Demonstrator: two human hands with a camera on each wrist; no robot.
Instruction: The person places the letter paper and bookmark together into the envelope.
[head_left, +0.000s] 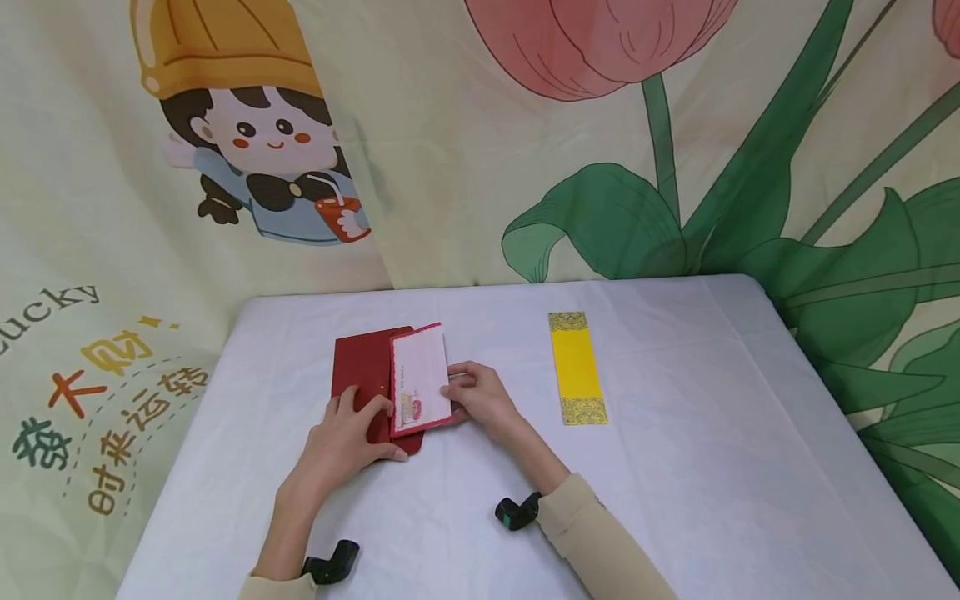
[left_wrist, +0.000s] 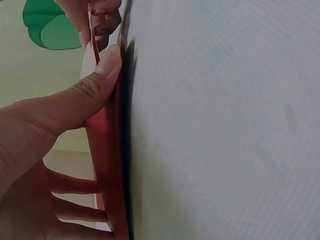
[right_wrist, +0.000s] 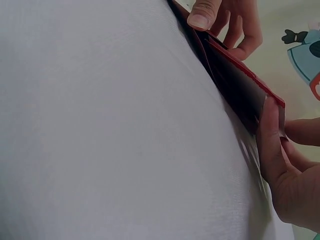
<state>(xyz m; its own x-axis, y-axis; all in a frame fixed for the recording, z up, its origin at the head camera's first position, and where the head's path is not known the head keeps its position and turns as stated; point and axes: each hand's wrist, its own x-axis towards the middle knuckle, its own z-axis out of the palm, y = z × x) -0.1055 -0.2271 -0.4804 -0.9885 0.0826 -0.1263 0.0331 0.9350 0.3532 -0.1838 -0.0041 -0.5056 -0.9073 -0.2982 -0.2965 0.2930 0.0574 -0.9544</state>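
A dark red folder-like sheet (head_left: pixel 367 358) lies on the table, left of the middle. Over its right part, a white card (head_left: pixel 422 367) with a red scalloped border and a small coloured print is tilted up from the surface. My left hand (head_left: pixel 337 437) rests on the red folder with fingers spread, its thumb (left_wrist: pixel 97 82) pressing near the front edge. At the card's right edge, my right hand (head_left: pixel 483 400) pinches it between thumb and fingers; the right wrist view shows the raised card edge (right_wrist: pixel 250 75). The folder's lower left is hidden under my left hand.
A yellow paper strip (head_left: pixel 576 367) with patterned ends lies to the right of my right hand. White cloth covers the table (head_left: pixel 712 467). Behind its far edge hangs a printed backdrop (head_left: pixel 450 208) with a cartoon figure and tulips.
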